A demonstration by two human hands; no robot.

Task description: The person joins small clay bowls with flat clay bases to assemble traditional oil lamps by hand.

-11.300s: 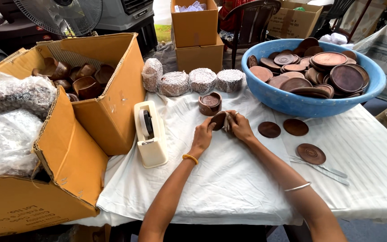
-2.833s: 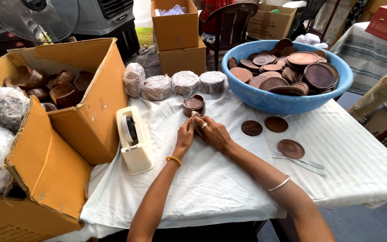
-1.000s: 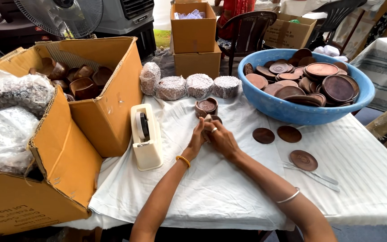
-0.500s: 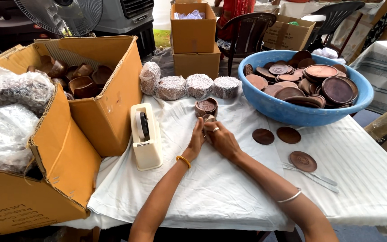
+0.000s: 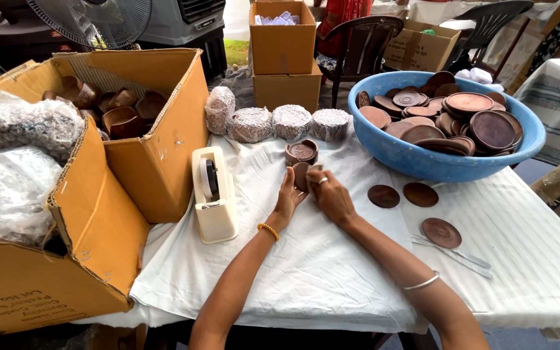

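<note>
White cloth [image 5: 332, 272], both hands' [image 5: 312, 194] grip closed on brown lid [image 5: 301, 175], blue basin [image 5: 422, 162] near.

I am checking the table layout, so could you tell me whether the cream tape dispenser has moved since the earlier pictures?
No. The tape dispenser stands beside the big cardboard box, left of both hands, as before.

The small brown piece [image 5: 301, 175] is mostly hidden between the left hand [image 5: 288, 198] and right hand [image 5: 330, 196] — at nine o'clock, the cardboard box [image 5: 98, 259] runs off-frame.
</note>
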